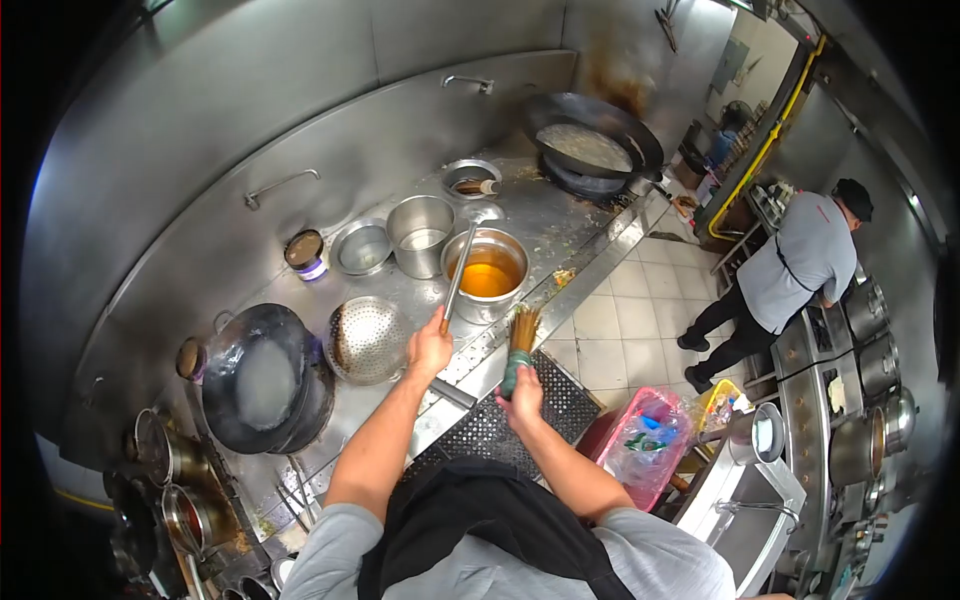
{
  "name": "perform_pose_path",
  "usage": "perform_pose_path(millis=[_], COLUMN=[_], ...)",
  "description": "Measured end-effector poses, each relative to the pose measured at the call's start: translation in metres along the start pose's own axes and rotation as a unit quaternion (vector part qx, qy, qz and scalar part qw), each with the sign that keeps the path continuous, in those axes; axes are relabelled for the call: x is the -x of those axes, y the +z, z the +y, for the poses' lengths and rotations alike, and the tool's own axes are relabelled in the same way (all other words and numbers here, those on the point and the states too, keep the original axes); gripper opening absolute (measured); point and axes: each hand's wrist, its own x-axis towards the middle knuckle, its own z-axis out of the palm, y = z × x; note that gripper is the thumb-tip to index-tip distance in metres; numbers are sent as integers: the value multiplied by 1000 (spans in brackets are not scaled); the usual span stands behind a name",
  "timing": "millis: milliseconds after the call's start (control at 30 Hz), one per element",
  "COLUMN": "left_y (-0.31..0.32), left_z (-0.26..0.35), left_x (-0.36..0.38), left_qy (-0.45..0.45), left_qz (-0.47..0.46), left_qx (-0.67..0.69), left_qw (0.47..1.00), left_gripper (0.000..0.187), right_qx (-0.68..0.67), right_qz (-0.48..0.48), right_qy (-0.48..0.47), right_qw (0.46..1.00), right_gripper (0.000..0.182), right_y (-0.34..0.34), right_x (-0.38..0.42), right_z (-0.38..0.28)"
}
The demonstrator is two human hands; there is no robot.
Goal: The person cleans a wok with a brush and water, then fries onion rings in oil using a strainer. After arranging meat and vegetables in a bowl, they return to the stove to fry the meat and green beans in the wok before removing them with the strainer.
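Note:
My left hand [430, 347] is closed around the wooden grip of a long-handled ladle [460, 270], whose metal handle passes over the left side of a pot of orange-brown liquid [490, 278]. The ladle's bowl end appears to lie just behind that pot's rim. In my right hand [524, 398] is a bamboo wok brush [522, 340], bristles upward and its handle wrapped in green, held above the front edge of the range. A perforated strainer [368, 340] lies left of my left hand, its handle running under my wrist.
On the left sits a wok [262, 380] with cloudy liquid; another wok [590, 140] stands at the far right. A deep pot [420, 235], a basin [362, 247] and a jar [306, 255] line the back. A co-worker [795, 265] stands right, beyond a pink bin [640, 435].

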Motion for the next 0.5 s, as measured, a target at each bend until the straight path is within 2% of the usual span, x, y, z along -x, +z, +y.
perform_pose_path(millis=[33, 100, 200, 267, 300, 367, 400, 433, 467, 500], left_y=[15, 41, 63, 67, 65, 47, 33, 26, 16, 0], left_z=[3, 4, -3, -15, -16, -13, -4, -7, -9, -9], left_x=[-8, -16, -27, -27, -24, -8, 8, 20, 37, 59], left_qy=[1, 3, -7, 17, 7, 120, 117, 167, 156, 137], left_qz=[-25, -33, -50, -106, -101, -27, 17, 83, 76, 51], left_qx=[-48, -53, -50, -4, -1, -53, -28, 20, 51, 100], left_qw=[999, 998, 998, 994, 995, 991, 993, 982, 983, 984], left_gripper=[59, 61, 64, 64, 64, 61, 54, 45, 38, 32], right_qx=[-4, -19, -67, -55, -42, -15, 0, 36, 59, 91], right_qz=[-5, -39, -63, -57, -54, -66, -68, -51, -31, -32], right_qy=[11, 33, 54, 55, 53, 35, 43, 35, 36, -19], right_qw=[1000, 999, 994, 995, 996, 997, 997, 997, 997, 995], right_gripper=[35, 26, 27, 27, 27, 28, 31, 34, 36, 39], right_y=[11, 28, 47, 45, 42, 33, 25, 20, 11, 1], right_x=[-8, -21, -31, -38, -42, -53, -63, -63, -66, -60], right_z=[-1, -4, -13, -17, -20, -22, -20, -24, -25, -24])
